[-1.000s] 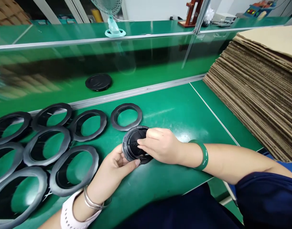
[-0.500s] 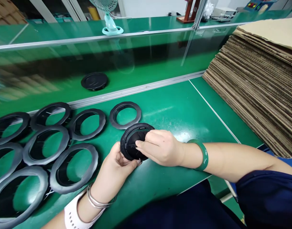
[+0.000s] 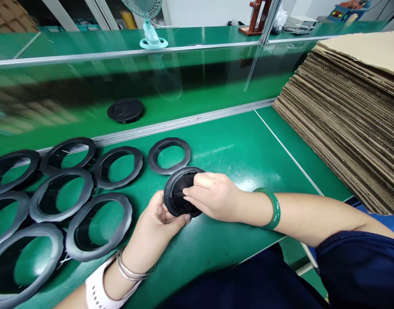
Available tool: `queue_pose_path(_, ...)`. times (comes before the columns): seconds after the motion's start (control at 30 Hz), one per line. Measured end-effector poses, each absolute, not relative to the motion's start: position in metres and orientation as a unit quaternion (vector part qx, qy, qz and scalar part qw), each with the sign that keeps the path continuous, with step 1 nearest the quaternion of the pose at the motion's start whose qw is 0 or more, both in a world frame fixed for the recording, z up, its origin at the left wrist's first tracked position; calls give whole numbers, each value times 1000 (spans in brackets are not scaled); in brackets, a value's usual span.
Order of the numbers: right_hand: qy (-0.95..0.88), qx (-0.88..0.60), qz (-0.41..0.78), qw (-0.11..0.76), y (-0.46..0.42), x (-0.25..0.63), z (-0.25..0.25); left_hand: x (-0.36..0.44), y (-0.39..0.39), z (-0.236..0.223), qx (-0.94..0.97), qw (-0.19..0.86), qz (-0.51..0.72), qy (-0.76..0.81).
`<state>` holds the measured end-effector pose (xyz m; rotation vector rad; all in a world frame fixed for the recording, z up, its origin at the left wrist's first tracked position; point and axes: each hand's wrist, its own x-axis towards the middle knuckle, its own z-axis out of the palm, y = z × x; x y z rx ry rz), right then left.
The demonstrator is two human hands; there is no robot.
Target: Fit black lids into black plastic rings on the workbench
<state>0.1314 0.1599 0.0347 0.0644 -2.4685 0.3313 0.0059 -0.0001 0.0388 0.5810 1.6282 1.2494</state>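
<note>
Compared with half a second ago, our right hand (image 3: 214, 196) has slid a little further over the black round cover (image 3: 172, 193), and its fingers now hide more of the cover's face. We hold the cover in front of us, tilted up off the green work mat (image 3: 248, 141), with both hands closed on it. Our left hand (image 3: 154, 219) cups it from below, palm up and fingers curled behind its lower edge, while the right fingertips press onto its ribbed dark face.

A white watch strap (image 3: 95, 283) and silver bangles (image 3: 132, 268) circle our left wrist, and a green jade bangle (image 3: 274, 209) sits on our right forearm. Just above the left hand, a black rubber ring (image 3: 151, 156) lies flat on the mat, apart from the cover. More rings, such as (image 3: 127, 212), spread out to the left of that hand, close together and some overlapping.

Well beyond our hands, past an aluminium rail (image 3: 184, 120), a second black round cover (image 3: 126, 110) lies on a green surface. To the right of the right hand stands a tall stack of corrugated cardboard sheets (image 3: 328, 128).
</note>
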Motion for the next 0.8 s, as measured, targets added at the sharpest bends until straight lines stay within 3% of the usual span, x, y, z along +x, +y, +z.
queue_pose_path(0.3,-955,-22,165,245,153,133,35,9,-1,37,243,459,502,691)
queue_pose_path(0.6,-963,-44,42,262,144,130,15,8,4,25,250,465,519,672)
queue_pose_path(0.8,-960,-58,65,267,147,124,22,10,8,18,250,474,569,624)
